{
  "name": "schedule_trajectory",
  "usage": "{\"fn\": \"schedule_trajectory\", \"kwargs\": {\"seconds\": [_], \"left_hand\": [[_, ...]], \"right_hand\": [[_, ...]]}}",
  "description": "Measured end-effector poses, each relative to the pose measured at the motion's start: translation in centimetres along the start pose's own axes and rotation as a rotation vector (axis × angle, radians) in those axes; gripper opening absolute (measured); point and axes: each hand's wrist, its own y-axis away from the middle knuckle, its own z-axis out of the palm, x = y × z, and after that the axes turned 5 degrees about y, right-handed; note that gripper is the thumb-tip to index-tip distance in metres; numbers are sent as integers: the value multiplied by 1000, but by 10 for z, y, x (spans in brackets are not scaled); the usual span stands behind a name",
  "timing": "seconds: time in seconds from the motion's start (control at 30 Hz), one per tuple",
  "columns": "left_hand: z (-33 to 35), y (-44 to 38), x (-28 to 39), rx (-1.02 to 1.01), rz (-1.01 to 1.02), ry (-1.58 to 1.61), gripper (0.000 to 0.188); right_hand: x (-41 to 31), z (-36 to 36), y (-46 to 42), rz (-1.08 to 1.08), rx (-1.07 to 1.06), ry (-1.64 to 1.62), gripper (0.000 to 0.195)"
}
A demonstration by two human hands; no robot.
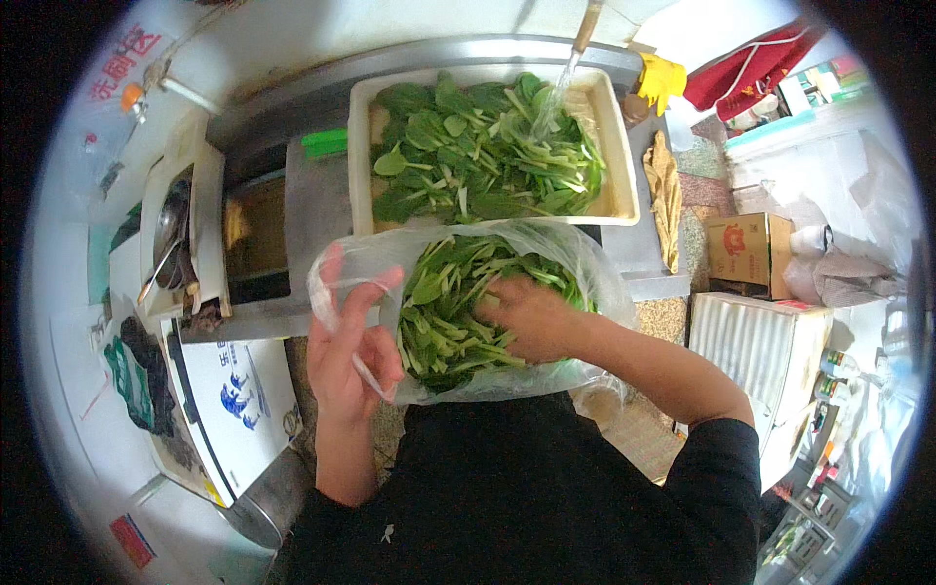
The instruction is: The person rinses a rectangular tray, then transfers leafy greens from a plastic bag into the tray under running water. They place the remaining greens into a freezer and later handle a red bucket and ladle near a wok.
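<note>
My left hand grips the edge of a clear plastic bag that is spread wide in front of my body. Inside the bag lie cut leafy greens. My right hand reaches into the bag among these greens; its fingers are partly buried and blurred, so whether they hold any cannot be told. Just beyond the bag, a white rectangular tub contains more leafy greens in water. A stream of water falls into the tub from a spout.
The metal sink counter has an open basin at left, near a wok. A green plastic object touches the tub's left side. Yellow gloves and a tan cloth lie right. A cardboard box stands farther right.
</note>
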Motion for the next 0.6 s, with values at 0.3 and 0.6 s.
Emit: {"fn": "schedule_trajectory", "kwargs": {"seconds": [0.3,0.6], "left_hand": [[-8,7,-8,-64,7,73,68],[-13,13,-2,-66,-24,119,75]], "right_hand": [[5,77,-25,44,54,359,93],[10,80,-23,-64,-16,463,61]]}}
